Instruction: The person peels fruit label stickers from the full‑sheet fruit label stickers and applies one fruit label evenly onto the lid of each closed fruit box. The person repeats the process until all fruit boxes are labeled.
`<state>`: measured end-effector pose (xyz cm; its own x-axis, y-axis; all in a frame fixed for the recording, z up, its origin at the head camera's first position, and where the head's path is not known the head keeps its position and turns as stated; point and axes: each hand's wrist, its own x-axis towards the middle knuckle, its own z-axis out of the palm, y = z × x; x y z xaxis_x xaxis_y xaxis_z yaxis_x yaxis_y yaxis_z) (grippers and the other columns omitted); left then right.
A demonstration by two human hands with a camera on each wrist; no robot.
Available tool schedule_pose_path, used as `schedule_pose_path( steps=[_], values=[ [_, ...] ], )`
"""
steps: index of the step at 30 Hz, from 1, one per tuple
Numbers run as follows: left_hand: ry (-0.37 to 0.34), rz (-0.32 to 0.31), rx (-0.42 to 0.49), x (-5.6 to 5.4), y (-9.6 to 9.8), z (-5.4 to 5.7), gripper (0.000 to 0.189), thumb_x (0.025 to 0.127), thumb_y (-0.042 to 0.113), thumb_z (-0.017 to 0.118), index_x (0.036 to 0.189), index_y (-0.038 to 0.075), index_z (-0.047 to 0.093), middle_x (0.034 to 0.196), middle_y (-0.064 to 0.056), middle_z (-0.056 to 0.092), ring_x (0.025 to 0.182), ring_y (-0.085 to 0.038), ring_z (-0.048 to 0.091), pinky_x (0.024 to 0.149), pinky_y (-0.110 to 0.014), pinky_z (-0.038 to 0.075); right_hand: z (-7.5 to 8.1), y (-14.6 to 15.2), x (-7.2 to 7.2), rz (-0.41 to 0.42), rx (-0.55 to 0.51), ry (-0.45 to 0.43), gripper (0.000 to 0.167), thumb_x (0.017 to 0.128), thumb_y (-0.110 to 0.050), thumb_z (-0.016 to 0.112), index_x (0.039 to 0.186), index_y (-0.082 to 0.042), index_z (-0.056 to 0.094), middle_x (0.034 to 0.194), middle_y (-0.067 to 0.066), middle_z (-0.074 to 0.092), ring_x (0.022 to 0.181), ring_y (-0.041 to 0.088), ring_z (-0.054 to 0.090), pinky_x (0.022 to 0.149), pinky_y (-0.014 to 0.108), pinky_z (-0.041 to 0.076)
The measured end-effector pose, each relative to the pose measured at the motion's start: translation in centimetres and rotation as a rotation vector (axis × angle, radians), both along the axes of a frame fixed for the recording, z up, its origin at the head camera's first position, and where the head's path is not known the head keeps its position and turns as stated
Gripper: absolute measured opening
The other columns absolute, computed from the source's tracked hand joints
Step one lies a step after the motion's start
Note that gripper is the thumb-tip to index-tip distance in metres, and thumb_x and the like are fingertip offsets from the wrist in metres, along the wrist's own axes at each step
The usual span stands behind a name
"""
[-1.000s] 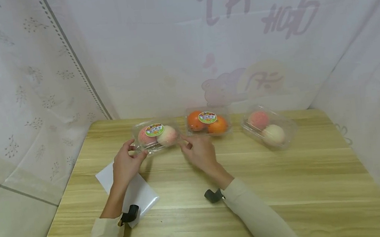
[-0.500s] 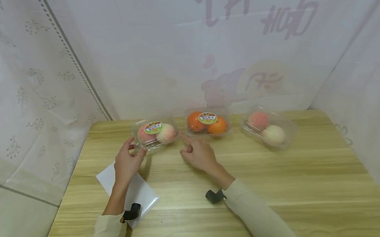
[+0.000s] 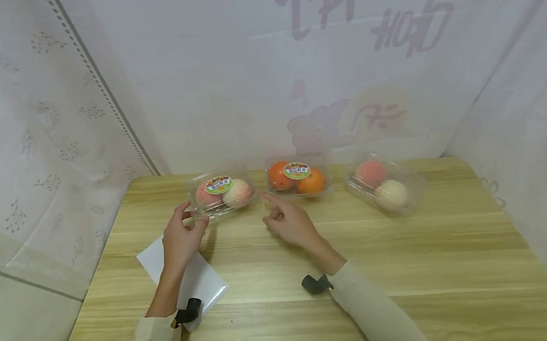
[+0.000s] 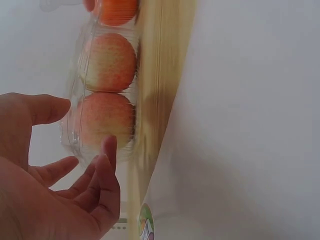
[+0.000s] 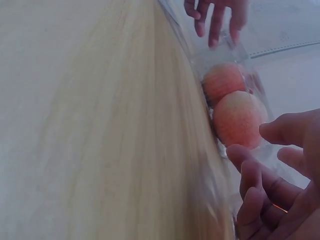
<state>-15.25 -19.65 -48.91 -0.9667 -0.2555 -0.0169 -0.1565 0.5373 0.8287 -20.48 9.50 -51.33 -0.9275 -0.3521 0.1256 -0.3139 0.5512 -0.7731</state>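
A clear plastic clamshell box [image 3: 224,213] holds two pink-and-cream peaches [image 3: 237,193], with a round fruit label [image 3: 219,185] on its lid. At its left end my left hand [image 3: 181,237] has thumb and fingers spread around the near-left corner; the left wrist view shows the thumb tip right at the lid edge. My right hand [image 3: 291,224] is by the box's right end, index finger extended toward the corner and other fingers loosely bent. In the right wrist view, thumb and index finger stand apart beside the nearer peach [image 5: 240,120]. Neither hand grips the box.
To the right stands a labelled clear box with two oranges [image 3: 311,181]. Farther right, an unlabelled clear box holds two peaches [image 3: 392,195]. A white sheet [image 3: 202,281] lies under the left forearm on the wooden table [image 3: 391,291]. Printed curtains [image 3: 224,86] enclose the back and sides.
The right hand, which was pinching at the box's right corner, has loosened and drawn slightly back to the right. The left hand and the boxes have hardly moved.
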Motion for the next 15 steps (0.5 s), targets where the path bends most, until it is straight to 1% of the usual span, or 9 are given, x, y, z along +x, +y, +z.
schedule_pose_path(
  steps=[4, 7, 9, 12, 15],
  values=[
    [0.013, 0.027, -0.006, 0.7, -0.1, 0.2, 0.069, 0.105, 0.032, 0.071, 0.164, 0.006, 0.047, 0.150, -0.023, 0.058, 0.115, -0.041, 0.072, 0.086, -0.046, 0.059, 0.3, 0.9, 0.5, -0.039, 0.004, 0.015, 0.052, 0.101, -0.024, 0.075, 0.153, -0.022, 0.068, 0.092, -0.007, 0.077, 0.082, 0.013, 0.069, 0.080, 0.041, 0.058],
    [0.034, 0.043, -0.010, 1.2, -0.1, 0.6, 0.066, 0.104, 0.031, 0.073, 0.161, 0.005, 0.051, 0.147, -0.022, 0.055, 0.113, -0.039, 0.071, 0.081, -0.038, 0.055, 1.0, 1.8, 1.0, -0.055, -0.003, 0.008, 0.042, 0.103, -0.024, 0.074, 0.145, -0.018, 0.074, 0.094, -0.007, 0.077, 0.083, 0.014, 0.069, 0.079, 0.039, 0.057],
    [0.053, 0.046, -0.006, 1.5, 0.0, 1.0, 0.063, 0.104, 0.029, 0.074, 0.158, 0.004, 0.054, 0.144, -0.021, 0.055, 0.111, -0.037, 0.070, 0.081, -0.036, 0.054, 1.6, 2.5, 1.3, -0.066, -0.008, -0.009, 0.036, 0.103, -0.024, 0.074, 0.139, -0.016, 0.077, 0.094, -0.006, 0.077, 0.083, 0.014, 0.068, 0.078, 0.038, 0.057],
    [0.094, 0.030, 0.008, 1.9, 0.4, 1.6, 0.058, 0.104, 0.025, 0.075, 0.155, 0.004, 0.056, 0.138, -0.019, 0.058, 0.108, -0.035, 0.069, 0.081, -0.033, 0.053, 2.4, 3.6, 1.8, -0.078, -0.005, -0.028, 0.029, 0.103, -0.022, 0.076, 0.129, -0.012, 0.081, 0.095, -0.005, 0.077, 0.084, 0.015, 0.069, 0.078, 0.036, 0.057],
    [0.146, -0.018, 0.044, 2.2, 1.0, 2.2, 0.054, 0.104, 0.020, 0.076, 0.152, 0.003, 0.058, 0.133, -0.018, 0.060, 0.104, -0.032, 0.068, 0.080, -0.025, 0.053, 3.0, 4.8, 2.1, -0.083, 0.008, -0.031, 0.023, 0.103, -0.023, 0.077, 0.122, -0.010, 0.083, 0.096, -0.005, 0.076, 0.086, 0.016, 0.069, 0.080, 0.037, 0.057]
  ],
)
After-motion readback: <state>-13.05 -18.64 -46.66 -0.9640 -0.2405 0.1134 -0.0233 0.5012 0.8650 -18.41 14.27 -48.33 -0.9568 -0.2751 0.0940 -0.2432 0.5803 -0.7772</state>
